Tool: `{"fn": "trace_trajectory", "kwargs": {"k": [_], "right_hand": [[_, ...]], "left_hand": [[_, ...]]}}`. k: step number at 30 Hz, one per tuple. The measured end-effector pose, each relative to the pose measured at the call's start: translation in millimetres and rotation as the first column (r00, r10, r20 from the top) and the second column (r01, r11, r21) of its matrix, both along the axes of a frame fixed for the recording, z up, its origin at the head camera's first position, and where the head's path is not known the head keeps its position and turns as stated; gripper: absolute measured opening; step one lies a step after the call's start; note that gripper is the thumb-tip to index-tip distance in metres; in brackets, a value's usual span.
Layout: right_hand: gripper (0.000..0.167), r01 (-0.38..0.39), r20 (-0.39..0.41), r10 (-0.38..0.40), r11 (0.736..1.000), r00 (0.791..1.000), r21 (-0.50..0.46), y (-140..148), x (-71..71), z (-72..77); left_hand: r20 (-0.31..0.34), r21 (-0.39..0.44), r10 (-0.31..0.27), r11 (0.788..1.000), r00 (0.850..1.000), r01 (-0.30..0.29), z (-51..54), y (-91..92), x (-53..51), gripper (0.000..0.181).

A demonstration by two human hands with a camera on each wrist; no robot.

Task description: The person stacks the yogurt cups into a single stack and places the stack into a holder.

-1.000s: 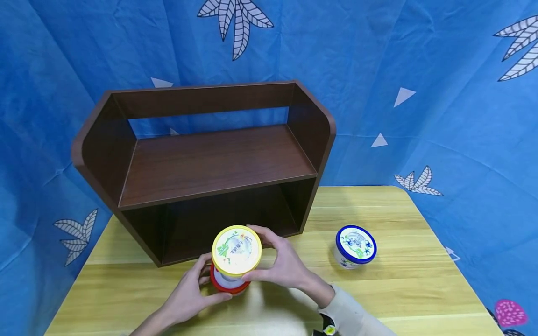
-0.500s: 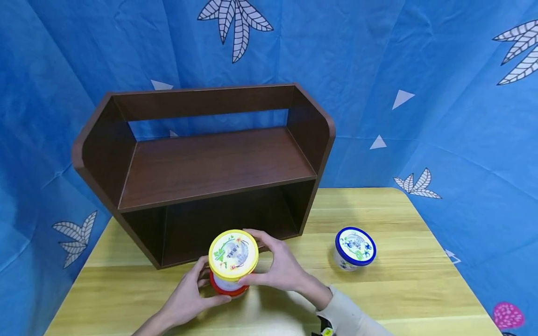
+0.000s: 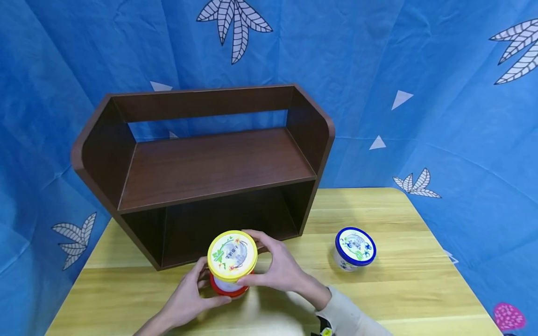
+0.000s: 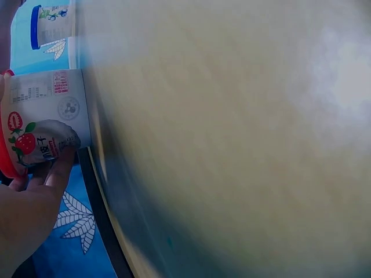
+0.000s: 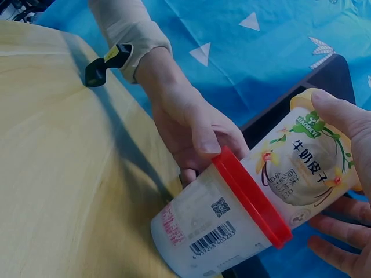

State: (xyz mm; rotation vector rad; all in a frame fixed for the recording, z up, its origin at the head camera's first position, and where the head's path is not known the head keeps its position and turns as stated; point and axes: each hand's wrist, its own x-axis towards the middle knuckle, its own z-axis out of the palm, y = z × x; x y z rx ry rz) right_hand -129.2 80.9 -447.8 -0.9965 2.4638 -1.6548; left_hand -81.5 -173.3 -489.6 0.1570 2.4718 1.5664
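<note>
A yellow-lidded tub sits on top of a red-lidded tub on the table. My right hand grips the yellow-lidded tub at its rim, thumb in front and fingers behind. Around the lower tub curls my left hand, its thumb near the red lid. The left wrist view has the left fingers against the red-lidded tub's strawberry-printed side. In the right wrist view the upper tub's base meets the red lid.
Behind the hands stands a dark brown two-level shelf, both levels bare. A blue-lidded tub is on the wooden table to the right. A blue patterned cloth hangs behind.
The yellow-lidded tub and my right hand have shifted slightly left and toward the table's near side. My left hand keeps nearly the same place at the red-lidded tub.
</note>
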Motion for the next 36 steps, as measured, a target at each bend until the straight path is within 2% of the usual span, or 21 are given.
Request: {"fn": "trace_trajectory", "kwargs": {"k": [6, 15, 25, 31, 36], "right_hand": [[0.093, -0.003, 0.0, 0.003, 1.0, 1.0, 0.007, 0, -0.1, 0.2], [0.095, 0.009, 0.049, -0.011, 0.999, 0.999, 0.032, 0, 2.5, 3.8], [0.094, 0.034, 0.061, -0.032, 0.999, 0.998, -0.027, 15, 8.2, 0.2], [0.09, 0.041, 0.011, -0.041, 0.998, 0.999, -0.057, 33, 10.4, -2.9], [0.086, 0.075, -0.018, -0.077, 0.994, 0.997, -0.081, 47, 13.2, -3.8]], "left_hand": [[-0.003, 0.001, -0.001, 1.0, 1.0, 0.001, 0.0, -1.4, 0.1, 0.091], [-0.009, 0.029, -0.028, 0.999, 1.0, 0.028, -1.9, -5.6, -1.4, 0.09], [-0.006, 0.036, -0.031, 0.999, 0.999, 0.031, -3.4, -4.8, -2.0, 0.091], [0.02, 0.028, -0.006, 1.0, 1.0, 0.005, -1.1, -2.3, -2.2, 0.094], [0.053, 0.01, 0.023, 1.0, 0.998, -0.023, -0.4, 0.0, -2.8, 0.093]]}}
